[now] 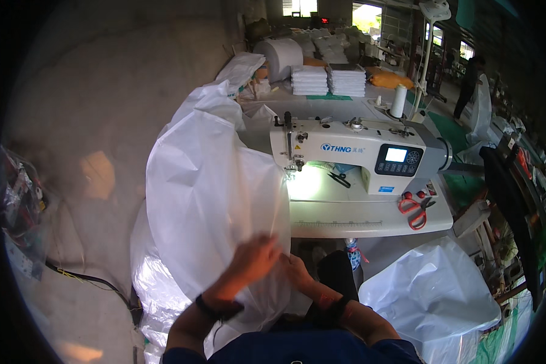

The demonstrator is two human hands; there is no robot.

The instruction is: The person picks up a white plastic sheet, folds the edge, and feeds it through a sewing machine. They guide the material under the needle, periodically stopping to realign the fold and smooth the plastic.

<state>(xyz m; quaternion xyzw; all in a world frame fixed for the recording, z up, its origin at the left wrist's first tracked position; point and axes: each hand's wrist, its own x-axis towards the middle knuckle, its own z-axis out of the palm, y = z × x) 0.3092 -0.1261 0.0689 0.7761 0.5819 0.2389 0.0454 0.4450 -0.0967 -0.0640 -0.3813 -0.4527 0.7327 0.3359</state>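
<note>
A large white plastic sheet or bag [218,164] spreads over the left side of the sewing table and hangs down in front of me. At its near right edge my right hand [296,271] is closed, with the edge pinched in its fingers. My left hand [253,259] is right beside it, over the sheet, its fingers curled but smeared by motion. Whether it grips the sheet I cannot tell. Beyond the hands stands a white sewing machine [346,145], its lamp lit by the needle. The sheet's right border lies close to the needle area.
Red-handled scissors [414,212] and small black snips [340,178] lie on the machine bed. A thread cone [398,101] stands behind. Folded white stacks [347,82] and a big white roll [283,59] are farther back. More white plastic [431,285] lies at right. A person [469,85] stands far right.
</note>
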